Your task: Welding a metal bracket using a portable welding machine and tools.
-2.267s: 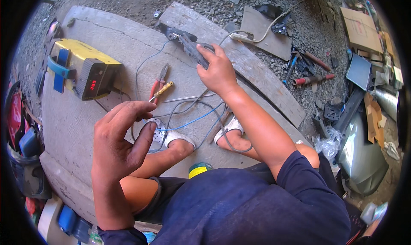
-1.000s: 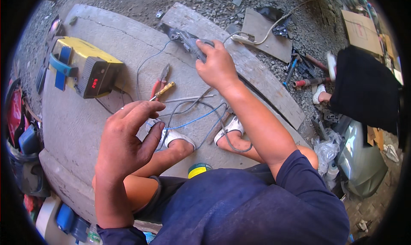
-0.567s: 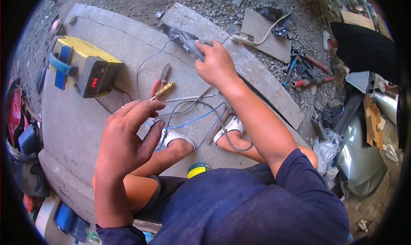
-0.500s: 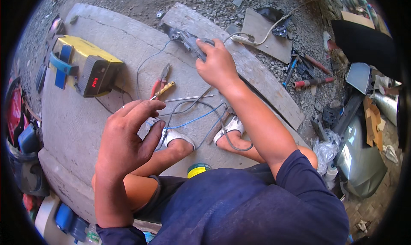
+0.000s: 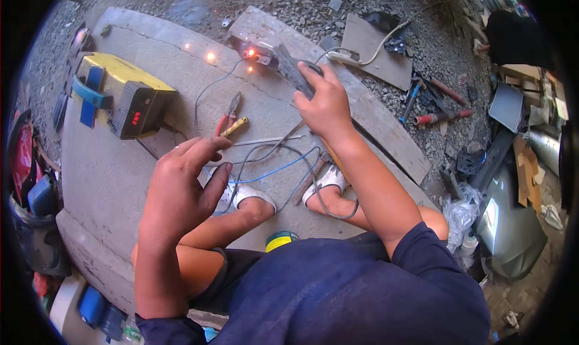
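My right hand (image 5: pixel 325 101) is wrapped round a dark welding electrode holder (image 5: pixel 292 68), held above the concrete near the edge of a long board. Just left of the holder's tip sits a small dark metal part (image 5: pixel 263 57), with glowing orange spots on and beside it. My left hand (image 5: pixel 184 179) hangs raised over the slab, fingers bent and thumb apart, with nothing visible between them. Beyond its fingertips lie red-handled pliers (image 5: pixel 228 115) and a screwdriver with a yellowish handle (image 5: pixel 235 127); its shaft is partly hidden by the hand.
A yellow welding machine (image 5: pixel 117 95) with a lit red display stands at left. Cables (image 5: pixel 277 145) and a thin metal rod (image 5: pixel 265 140) lie before my feet. The wooden board (image 5: pixel 386 134) runs along the right, with a hammer-like red-handled tool (image 5: pixel 443 116) on gravel beyond.
My right hand and the electrode holder have shifted slightly right, away from the metal part. Orange glows and sparks have appeared there, with faint smoke beyond. My left hand has barely moved.
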A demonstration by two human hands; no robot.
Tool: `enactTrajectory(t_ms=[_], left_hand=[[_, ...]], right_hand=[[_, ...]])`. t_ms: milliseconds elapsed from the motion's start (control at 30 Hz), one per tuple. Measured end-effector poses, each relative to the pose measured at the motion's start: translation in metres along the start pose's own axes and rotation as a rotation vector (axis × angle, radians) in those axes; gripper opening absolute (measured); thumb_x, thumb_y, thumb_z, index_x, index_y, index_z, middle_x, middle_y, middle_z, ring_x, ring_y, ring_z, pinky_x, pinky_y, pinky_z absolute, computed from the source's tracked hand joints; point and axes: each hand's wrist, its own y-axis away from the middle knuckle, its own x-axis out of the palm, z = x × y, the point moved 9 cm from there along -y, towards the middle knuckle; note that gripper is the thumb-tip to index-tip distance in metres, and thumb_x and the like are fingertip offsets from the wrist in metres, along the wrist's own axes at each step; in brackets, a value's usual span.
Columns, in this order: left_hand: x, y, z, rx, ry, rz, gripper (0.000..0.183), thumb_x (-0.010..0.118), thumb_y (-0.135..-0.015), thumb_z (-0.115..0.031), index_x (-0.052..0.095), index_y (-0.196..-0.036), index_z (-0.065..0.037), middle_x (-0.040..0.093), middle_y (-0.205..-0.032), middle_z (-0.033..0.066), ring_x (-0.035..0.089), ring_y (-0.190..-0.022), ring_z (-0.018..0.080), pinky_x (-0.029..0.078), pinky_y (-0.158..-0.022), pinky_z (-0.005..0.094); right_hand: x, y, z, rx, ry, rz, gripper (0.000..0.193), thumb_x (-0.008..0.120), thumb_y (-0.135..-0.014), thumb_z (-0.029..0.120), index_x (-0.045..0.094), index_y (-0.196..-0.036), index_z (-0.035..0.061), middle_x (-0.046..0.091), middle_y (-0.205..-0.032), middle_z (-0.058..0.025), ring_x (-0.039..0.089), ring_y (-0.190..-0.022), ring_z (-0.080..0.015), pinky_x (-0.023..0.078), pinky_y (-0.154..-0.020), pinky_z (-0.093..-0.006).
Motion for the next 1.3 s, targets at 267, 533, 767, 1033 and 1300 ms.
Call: enactTrajectory(t_ms=[267, 533, 767, 1033, 1300], left_hand=[[0.003, 0.0, -0.001, -0.009, -0.008, -0.001, 0.028, 0.078, -0.089, 0.001, 0.075, -0.117, 0.001, 0.076, -0.099, 0.0167, 0.077, -0.091, 0.0304, 0.061, -0.084, 0.0393], [0.006, -0.001, 0.0, -0.014, -0.007, 0.007, 0.029, 0.078, -0.09, 0.002, 0.074, -0.119, 0.001, 0.077, -0.102, 0.0164, 0.078, -0.093, 0.0286, 0.061, -0.085, 0.038], [0.006, -0.001, -0.001, -0.011, 0.0, 0.007, 0.031, 0.078, -0.089, 0.003, 0.074, -0.12, 0.001, 0.078, -0.103, 0.016, 0.078, -0.094, 0.0278, 0.061, -0.086, 0.0378], [0.006, -0.001, -0.001, -0.011, -0.029, 0.01, 0.031, 0.078, -0.088, 0.003, 0.074, -0.119, 0.001, 0.077, -0.102, 0.0166, 0.078, -0.094, 0.0285, 0.061, -0.086, 0.0382], [0.006, 0.0, 0.002, -0.039, -0.026, 0.021, 0.031, 0.078, -0.088, 0.003, 0.074, -0.119, 0.002, 0.077, -0.102, 0.0169, 0.078, -0.093, 0.0292, 0.061, -0.085, 0.039]], right_hand=[[0.0, 0.021, -0.024, 0.02, 0.087, 0.029, 0.059, 0.078, -0.088, 0.018, 0.073, -0.146, 0.0096, 0.056, -0.153, -0.0363, 0.064, -0.133, -0.0508, 0.053, -0.115, -0.0473], [0.01, 0.028, -0.037, 0.047, 0.055, 0.046, 0.059, 0.078, -0.089, 0.02, 0.073, -0.147, 0.0134, 0.056, -0.154, -0.0362, 0.064, -0.133, -0.0506, 0.053, -0.115, -0.0468], [0.012, 0.029, -0.038, 0.058, 0.022, 0.059, 0.059, 0.078, -0.088, 0.02, 0.073, -0.147, 0.0135, 0.057, -0.153, -0.0367, 0.063, -0.135, -0.0508, 0.053, -0.115, -0.0468], [0.016, 0.024, -0.027, 0.013, -0.033, 0.037, 0.059, 0.079, -0.089, 0.02, 0.073, -0.147, 0.0141, 0.055, -0.154, -0.0372, 0.063, -0.134, -0.0515, 0.053, -0.115, -0.047], [0.047, 0.003, -0.014, -0.012, 0.042, 0.075, 0.058, 0.077, -0.092, 0.022, 0.071, -0.149, 0.0165, 0.056, -0.154, -0.0344, 0.065, -0.131, -0.0504, 0.055, -0.112, -0.0493]])
